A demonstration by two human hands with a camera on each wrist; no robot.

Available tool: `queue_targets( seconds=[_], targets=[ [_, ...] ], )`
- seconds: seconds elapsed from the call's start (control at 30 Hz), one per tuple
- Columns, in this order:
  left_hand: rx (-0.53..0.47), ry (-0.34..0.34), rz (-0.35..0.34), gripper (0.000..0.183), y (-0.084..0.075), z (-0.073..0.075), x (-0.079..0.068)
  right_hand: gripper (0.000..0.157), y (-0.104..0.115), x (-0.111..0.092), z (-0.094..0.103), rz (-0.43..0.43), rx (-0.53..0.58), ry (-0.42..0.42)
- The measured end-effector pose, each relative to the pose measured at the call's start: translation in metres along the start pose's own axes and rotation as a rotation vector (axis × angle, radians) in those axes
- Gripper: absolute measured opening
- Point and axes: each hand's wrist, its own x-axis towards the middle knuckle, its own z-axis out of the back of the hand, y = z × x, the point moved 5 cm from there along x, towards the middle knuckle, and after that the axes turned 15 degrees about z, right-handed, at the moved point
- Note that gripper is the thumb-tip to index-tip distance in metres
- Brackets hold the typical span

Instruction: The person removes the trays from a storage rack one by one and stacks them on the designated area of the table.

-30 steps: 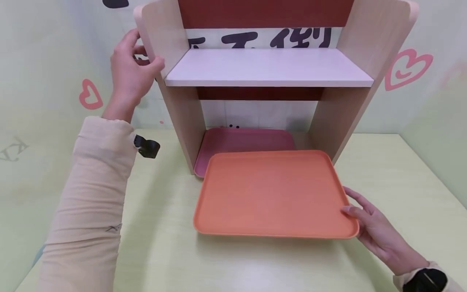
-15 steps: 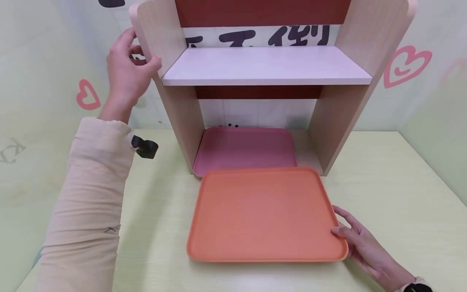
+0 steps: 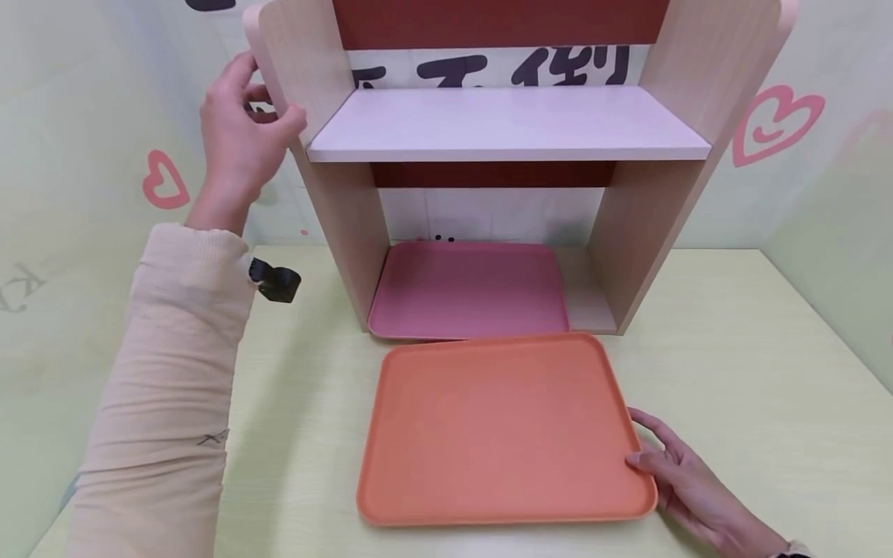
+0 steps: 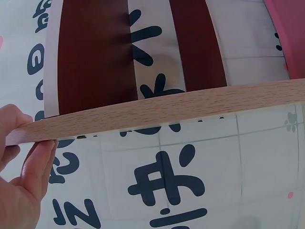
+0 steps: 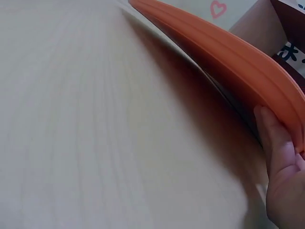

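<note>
Well left of the shelf unit (image 3: 509, 124), faint letters (image 3: 24, 287) mark the wall; I make out a K, with the rest unclear. Nearer its left side sits a red heart outline (image 3: 165, 180), and in front of that runs my sleeve (image 3: 167, 372) with a small dark mark I can't read. My left hand (image 3: 240, 139) is clamped on the unit's left side panel (image 4: 167, 107), thumb inside, fingers outside; my left wrist view adds a large dark character (image 4: 167, 179) beyond that panel, which the head view doesn't show. Behind the unit's middle shelf, black characters (image 3: 453, 71) are cut off by the boards. In its lower compartment, against the left panel, lies a pink tray (image 3: 474, 291). In front of the unit is the orange tray (image 3: 502, 434), its near right edge pinched in my right hand (image 3: 680, 480). The head view shows my thumb on top; only the right wrist view shows my fingers beneath, that edge raised over a shadow on the table (image 5: 86, 133). Right of the unit is a pink heart drawing (image 3: 777, 128).
</note>
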Motion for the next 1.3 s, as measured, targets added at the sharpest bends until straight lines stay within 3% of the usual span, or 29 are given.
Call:
queue_targets(
  seconds=[0.37, 0.5, 0.63, 0.77, 0.97, 1.1, 1.3],
  targets=[
    [-0.004, 0.008, 0.000, 0.048, 0.000, -0.001, -0.001, 0.049, -0.006, 0.000, 0.000, -0.052, -0.098, -0.029],
    [-0.006, 0.008, 0.001, 0.048, -0.001, -0.001, 0.000, 0.044, -0.005, 0.001, 0.002, -0.089, -0.249, -0.099],
    [-0.005, 0.009, 0.007, 0.048, 0.000, -0.001, -0.001, 0.045, -0.002, 0.002, 0.005, -0.140, -0.473, -0.160],
    [0.001, 0.010, 0.009, 0.049, 0.000, -0.002, -0.003, 0.044, 0.003, 0.005, 0.007, -0.140, -0.636, -0.106],
    [0.017, 0.002, 0.015, 0.050, 0.002, -0.001, -0.003, 0.047, 0.010, 0.009, 0.006, -0.102, -0.689, -0.013],
    [0.021, 0.001, 0.009, 0.050, 0.001, -0.001, -0.002, 0.057, 0.012, 0.011, 0.004, -0.076, -0.742, 0.002],
    [0.028, -0.001, 0.008, 0.051, 0.000, -0.002, -0.002, 0.057, 0.013, 0.014, 0.001, -0.024, -0.829, -0.014]
  ],
)
